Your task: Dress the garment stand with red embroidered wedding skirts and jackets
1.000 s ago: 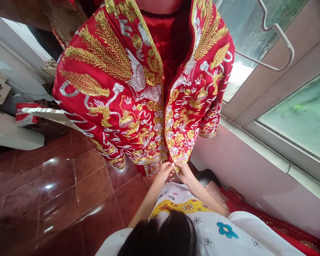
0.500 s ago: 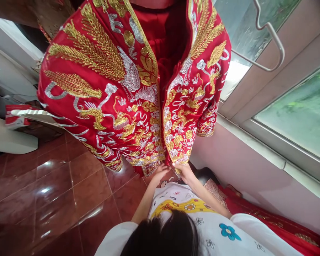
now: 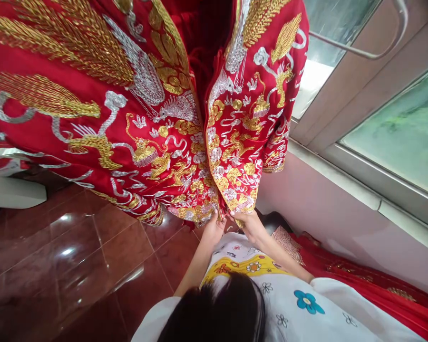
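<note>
A red jacket (image 3: 180,142) with dense gold and silver embroidery hangs in front of me, its front panels parted at the neck and close together at the bottom. My left hand (image 3: 214,229) is closed on the bottom corner of the panel at the left of the view. My right hand (image 3: 248,222) pinches the lower corner of the other panel, thumb on the outer face. Only a small gap lies between the two hands, and some fingertips are hidden behind the cloth.
At the right stand a framed window (image 3: 395,142) and a pink wall (image 3: 328,209); a pale hanger hook (image 3: 374,53) sticks out there. Red cloth (image 3: 364,280) lies along the wall's foot. Glossy brown-red tiles (image 3: 71,266) cover the floor.
The jacket appears larger and nearer in the view. My left hand has gone up from just under the hem and closed on its panel's corner. My right hand keeps its hold.
</note>
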The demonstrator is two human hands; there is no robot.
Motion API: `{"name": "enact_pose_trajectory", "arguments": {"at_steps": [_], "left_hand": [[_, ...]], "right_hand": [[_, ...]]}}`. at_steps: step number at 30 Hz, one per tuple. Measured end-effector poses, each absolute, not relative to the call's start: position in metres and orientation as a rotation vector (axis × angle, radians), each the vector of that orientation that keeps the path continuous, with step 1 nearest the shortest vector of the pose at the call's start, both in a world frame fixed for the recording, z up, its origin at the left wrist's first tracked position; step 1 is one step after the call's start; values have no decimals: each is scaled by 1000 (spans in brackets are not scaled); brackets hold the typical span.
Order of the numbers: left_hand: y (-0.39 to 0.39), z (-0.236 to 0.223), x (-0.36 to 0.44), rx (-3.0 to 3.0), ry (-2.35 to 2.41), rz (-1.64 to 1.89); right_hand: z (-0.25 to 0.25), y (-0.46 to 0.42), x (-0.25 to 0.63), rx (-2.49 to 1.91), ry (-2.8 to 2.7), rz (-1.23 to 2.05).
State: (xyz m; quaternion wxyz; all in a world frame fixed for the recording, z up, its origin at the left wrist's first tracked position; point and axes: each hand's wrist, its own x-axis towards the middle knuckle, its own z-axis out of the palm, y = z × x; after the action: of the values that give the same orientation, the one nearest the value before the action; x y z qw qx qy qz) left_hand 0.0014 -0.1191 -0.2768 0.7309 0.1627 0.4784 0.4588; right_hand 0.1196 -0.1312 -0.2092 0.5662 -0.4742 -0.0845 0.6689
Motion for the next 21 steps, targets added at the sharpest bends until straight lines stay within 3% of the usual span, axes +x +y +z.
{"name": "enact_pose_trajectory", "arguments": {"at_steps": [13, 21], "left_hand": [[-137, -242, 17, 370, 1047, 871], [-145, -238, 15, 223, 868, 1014]], "right_hand": [[-192, -139, 114, -1100, -194, 1492], [-184, -139, 109, -1092, -146, 1455]]}}
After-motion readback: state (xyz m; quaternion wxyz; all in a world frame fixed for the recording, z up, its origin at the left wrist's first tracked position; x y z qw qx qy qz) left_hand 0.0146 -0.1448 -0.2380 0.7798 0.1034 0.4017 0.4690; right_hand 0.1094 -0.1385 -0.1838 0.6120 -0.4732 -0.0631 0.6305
